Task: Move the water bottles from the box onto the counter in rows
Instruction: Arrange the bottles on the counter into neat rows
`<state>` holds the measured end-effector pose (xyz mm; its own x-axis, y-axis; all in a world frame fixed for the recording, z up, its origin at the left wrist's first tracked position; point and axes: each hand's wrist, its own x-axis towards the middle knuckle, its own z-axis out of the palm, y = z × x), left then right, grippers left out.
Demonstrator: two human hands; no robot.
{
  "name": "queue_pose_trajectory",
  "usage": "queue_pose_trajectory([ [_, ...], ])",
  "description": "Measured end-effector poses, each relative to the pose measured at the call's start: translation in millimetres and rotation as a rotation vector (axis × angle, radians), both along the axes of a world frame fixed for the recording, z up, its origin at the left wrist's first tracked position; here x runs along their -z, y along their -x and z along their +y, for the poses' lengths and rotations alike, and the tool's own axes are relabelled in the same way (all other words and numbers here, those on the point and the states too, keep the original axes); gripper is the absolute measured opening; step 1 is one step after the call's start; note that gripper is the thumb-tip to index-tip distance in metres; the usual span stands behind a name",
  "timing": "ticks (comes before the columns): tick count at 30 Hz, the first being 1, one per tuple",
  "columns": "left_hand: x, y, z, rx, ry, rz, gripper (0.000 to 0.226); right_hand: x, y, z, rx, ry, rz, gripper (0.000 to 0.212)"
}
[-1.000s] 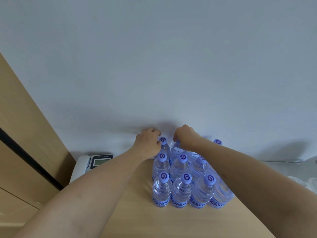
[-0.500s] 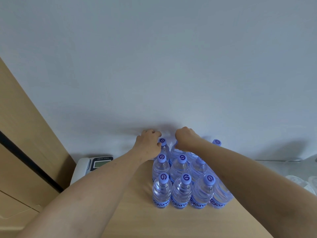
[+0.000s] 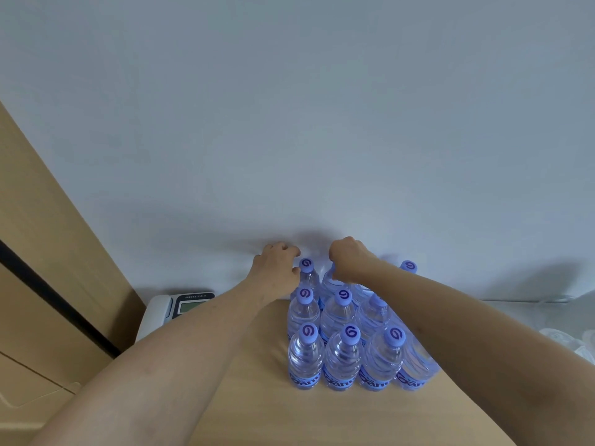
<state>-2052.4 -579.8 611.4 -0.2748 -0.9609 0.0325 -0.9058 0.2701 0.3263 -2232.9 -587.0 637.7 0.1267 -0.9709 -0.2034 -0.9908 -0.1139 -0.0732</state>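
While upright, water-filled bottles [image 3: 342, 358], counter [image 3: 257, 407] rows

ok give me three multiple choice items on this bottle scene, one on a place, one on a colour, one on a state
1. Where does the desk phone stand relative to the water bottles?
A. to their left
B. to their right
C. on top of them

2. What colour are the bottle caps?
A. red
B. purple-blue
C. green

3. How do the bottles in the nearest row stand?
A. lying on their sides
B. upside down
C. upright, caps on

Answers:
1. A, the phone sits by the wall at the left of the counter.
2. B, each visible cap is purple-blue with a darker swirl mark.
3. C, their caps face up and the labels sit low.
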Motion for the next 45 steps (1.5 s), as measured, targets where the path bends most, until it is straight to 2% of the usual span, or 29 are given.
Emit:
queue_pose_trajectory([
  [1,-0.4,0.0,0.2,0.0,-0.002,-0.004,0.041,-2.5,-1.1,0.8,-0.002,0.016,-0.011,0.011],
  [3,-1.0,-0.6,-0.2,-0.003,0.0,-0.013,0.041,-5.4,-5.0,-1.0,0.014,0.075,-0.046,0.029],
  [5,-1.3,-2.1,-0.1,-0.005,0.003,-0.026,0.042,-6.2,-12.3,-3.3,0.015,0.155,-0.122,0.034],
  [8,-0.9,-6.5,-1.0,-0.012,0.006,-0.035,0.042,-3.2,-27.2,-5.4,-0.003,0.125,-0.203,0.039],
  [12,-0.7,-15.4,-3.2,-0.019,-0.002,-0.029,0.041,4.2,-42.2,-7.8,-0.009,0.077,-0.127,0.033],
  [24,6.5,-39.0,-6.5,-0.021,-0.023,0.035,0.04,-3.7,-60.7,-9.5,-0.171,0.026,0.011,0.039],
  [29,11.8,-44.9,-5.0,-0.02,-0.052,0.047,0.041,-5.0,-61.1,-10.7,-0.184,0.026,0.031,0.038],
  [36,12.8,-46.6,-3.8,0.003,-0.058,0.074,0.041,1.5,-65.1,-10.1,-0.067,0.065,-0.008,0.039],
  [45,10.6,-55.4,-3.6,0.017,-0.044,0.064,0.042,-3.6,-73.9,-6.3,-0.14,0.04,0.038,0.041],
])
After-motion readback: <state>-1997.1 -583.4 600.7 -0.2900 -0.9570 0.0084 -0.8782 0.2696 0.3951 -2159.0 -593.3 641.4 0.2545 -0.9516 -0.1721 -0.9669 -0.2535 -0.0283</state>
